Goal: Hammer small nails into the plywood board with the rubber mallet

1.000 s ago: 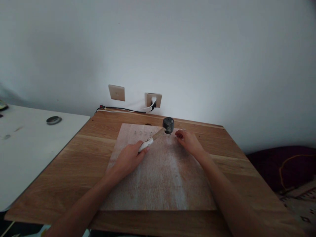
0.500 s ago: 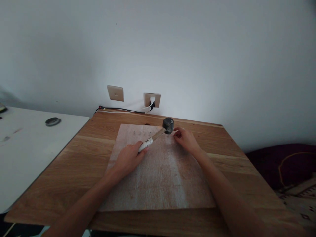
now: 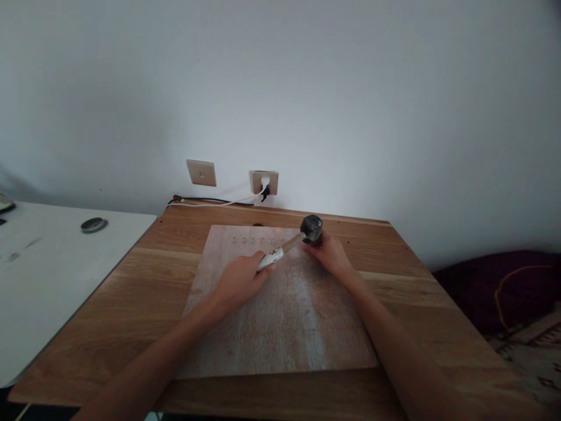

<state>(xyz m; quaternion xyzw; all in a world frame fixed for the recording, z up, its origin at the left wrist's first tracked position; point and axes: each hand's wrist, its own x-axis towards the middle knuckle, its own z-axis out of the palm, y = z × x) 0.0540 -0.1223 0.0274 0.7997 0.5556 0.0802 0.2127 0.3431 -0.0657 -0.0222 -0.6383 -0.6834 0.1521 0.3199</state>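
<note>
My left hand is wrapped round the white-wrapped handle of a mallet with a dark head. The mallet slants up to the right over a worn wooden board. Its head hangs just in front of my right hand, which is at the board's far right corner. Those fingers are bent together and partly hidden behind the head; whatever they pinch does not show. Along the board's far edge runs a row of several small upright nail-like pieces, too small to make out clearly.
The board lies on a brown wooden table against a white wall. Cables run along the back to a wall socket. At left, a white table bears a dark round object. Dark purple fabric is at right.
The mallet has shifted right with my left hand, and its head now covers part of my right hand's fingers. The view has tilted slightly.
</note>
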